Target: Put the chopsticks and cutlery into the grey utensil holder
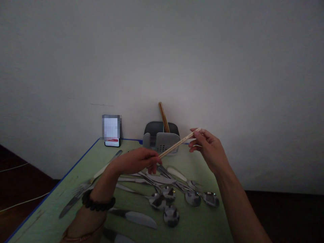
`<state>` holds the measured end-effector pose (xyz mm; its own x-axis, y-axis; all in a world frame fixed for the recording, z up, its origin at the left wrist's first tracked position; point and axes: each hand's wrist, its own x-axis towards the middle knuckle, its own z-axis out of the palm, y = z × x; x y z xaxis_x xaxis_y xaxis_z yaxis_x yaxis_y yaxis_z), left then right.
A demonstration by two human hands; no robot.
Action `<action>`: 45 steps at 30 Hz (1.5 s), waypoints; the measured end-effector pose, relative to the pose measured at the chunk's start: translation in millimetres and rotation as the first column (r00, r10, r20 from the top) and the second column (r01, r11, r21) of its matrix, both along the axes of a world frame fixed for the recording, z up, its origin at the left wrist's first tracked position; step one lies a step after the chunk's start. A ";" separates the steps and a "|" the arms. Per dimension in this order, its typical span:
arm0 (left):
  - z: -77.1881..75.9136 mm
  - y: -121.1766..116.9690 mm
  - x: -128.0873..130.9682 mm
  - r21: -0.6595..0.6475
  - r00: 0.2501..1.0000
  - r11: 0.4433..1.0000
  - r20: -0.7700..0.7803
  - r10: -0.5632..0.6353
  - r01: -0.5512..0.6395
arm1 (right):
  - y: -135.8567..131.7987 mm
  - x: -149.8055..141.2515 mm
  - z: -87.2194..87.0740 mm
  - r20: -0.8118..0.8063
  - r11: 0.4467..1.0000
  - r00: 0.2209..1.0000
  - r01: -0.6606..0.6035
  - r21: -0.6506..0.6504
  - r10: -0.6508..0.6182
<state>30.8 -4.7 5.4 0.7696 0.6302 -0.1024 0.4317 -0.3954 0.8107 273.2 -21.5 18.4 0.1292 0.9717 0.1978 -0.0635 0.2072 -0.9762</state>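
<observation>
A pale wooden chopstick (177,144) is held in the air between both hands, slanting up to the right. My left hand (136,160) pinches its lower end, fingers closed. My right hand (209,146) pinches its upper end at the fingertips. Behind it stands a grey cutlery holder (162,140) against the wall, with darker chopsticks (164,118) sticking out. Below the hands, several metal spoons (167,197), forks (83,185) and knives (139,218) lie scattered on the green table (50,209).
A small card stand (112,131) sits at the table's far left corner by the white wall. The table has a blue edge (73,167); dark floor with white cables (22,201) lies to the left.
</observation>
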 end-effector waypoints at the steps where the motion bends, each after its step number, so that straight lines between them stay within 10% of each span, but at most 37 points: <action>1: -0.2 0.0 1.2 0.017 1.000 1.000 0.008 0.008 -0.009 | -0.2 -2.0 -0.4 -0.002 1.000 1.000 -0.017 0.006 0.017; 32: -4.2 -0.9 5.7 0.264 0.980 0.961 -0.157 0.122 -0.077 | -3.5 -13.1 -6.6 0.116 0.976 0.969 -0.215 -0.037 0.218; 45: -7.9 -0.9 3.1 0.156 0.986 0.983 -0.123 0.115 -0.096 | -3.5 -18.3 -9.5 0.166 0.976 0.962 -0.218 -0.025 0.219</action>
<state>33.9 -5.6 -2.5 0.6840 0.7230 -0.0968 0.5761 -0.4540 0.6797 254.9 -25.0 8.9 -0.1203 0.9739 0.1922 0.0569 0.2001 -0.9781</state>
